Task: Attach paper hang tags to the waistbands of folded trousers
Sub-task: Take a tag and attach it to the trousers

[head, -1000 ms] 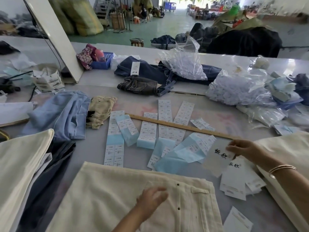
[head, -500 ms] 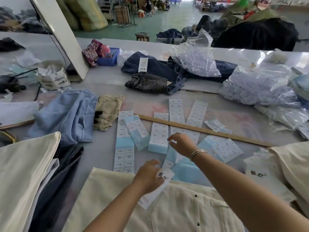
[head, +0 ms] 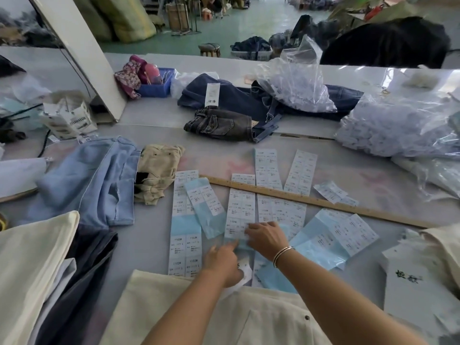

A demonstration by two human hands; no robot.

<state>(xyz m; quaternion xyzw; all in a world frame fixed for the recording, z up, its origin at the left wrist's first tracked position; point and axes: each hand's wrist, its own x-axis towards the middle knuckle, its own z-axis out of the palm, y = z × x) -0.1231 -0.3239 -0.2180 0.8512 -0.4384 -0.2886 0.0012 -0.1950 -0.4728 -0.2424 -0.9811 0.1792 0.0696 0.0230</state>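
Right hand (head: 267, 239) now off tag pile at 3 o'clock, fingers flat on sticker sheet (head: 240, 215). Left hand (head: 224, 262) pinches tag (head: 245, 271) over trousers (head: 224, 317). Sticker next.

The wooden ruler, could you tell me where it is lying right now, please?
In the head view the wooden ruler lies slantwise across the sticker sheets in mid-table, beyond the right hand.

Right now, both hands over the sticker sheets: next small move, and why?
Probably peel one sticker off the sticker sheet with the right hand. Its fingers already rest on the sheet's lower end, just past the cream trousers. The left hand holds a white hang tag beside them, apparently waiting for a label. Whether a sticker is lifted yet is unclear.
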